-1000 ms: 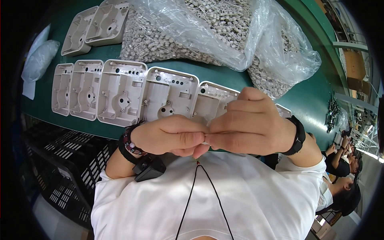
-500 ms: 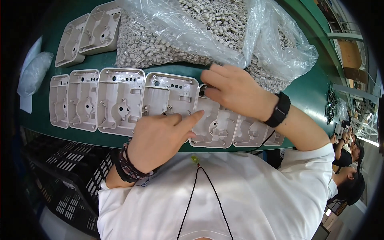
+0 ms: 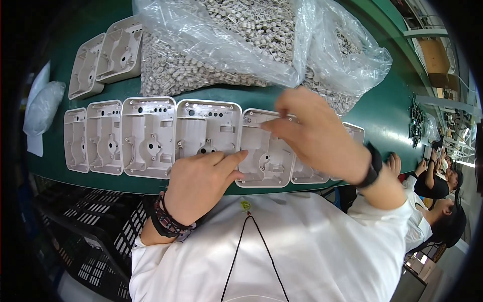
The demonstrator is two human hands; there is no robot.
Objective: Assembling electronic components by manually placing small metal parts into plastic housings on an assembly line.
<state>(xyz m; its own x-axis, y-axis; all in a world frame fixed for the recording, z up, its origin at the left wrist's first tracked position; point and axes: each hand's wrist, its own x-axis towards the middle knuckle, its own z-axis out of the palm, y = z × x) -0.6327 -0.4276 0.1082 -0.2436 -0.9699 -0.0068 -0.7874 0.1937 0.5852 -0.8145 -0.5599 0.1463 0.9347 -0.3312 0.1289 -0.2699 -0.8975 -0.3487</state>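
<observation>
A row of light-grey plastic housings lies along the table's near side. My left hand (image 3: 204, 178) rests over the lower part of the fourth housing (image 3: 209, 113). Its index finger stretches to the left rim of the fifth housing (image 3: 264, 161), with the thumb apart below. Above the upper part of that fifth housing hovers my right hand (image 3: 314, 131), slightly blurred. Its thumb and bent index finger are apart, and I see nothing between them. The right hand and forearm partly cover the housings farther right, including the end one (image 3: 354, 132).
Behind the row, a large clear plastic bag (image 3: 186, 68) holds many small grey plastic parts. Two more housings (image 3: 118, 78) stand at the far left beside a small plastic bag (image 3: 45, 108). A black crate (image 3: 95, 246) is below the green table's (image 3: 211, 188) edge. Other people sit at the right.
My right hand has moved right and slightly nearer, off the fifth housing's upper left corner, its thumb and finger now apart. My left hand has stayed almost in place.
</observation>
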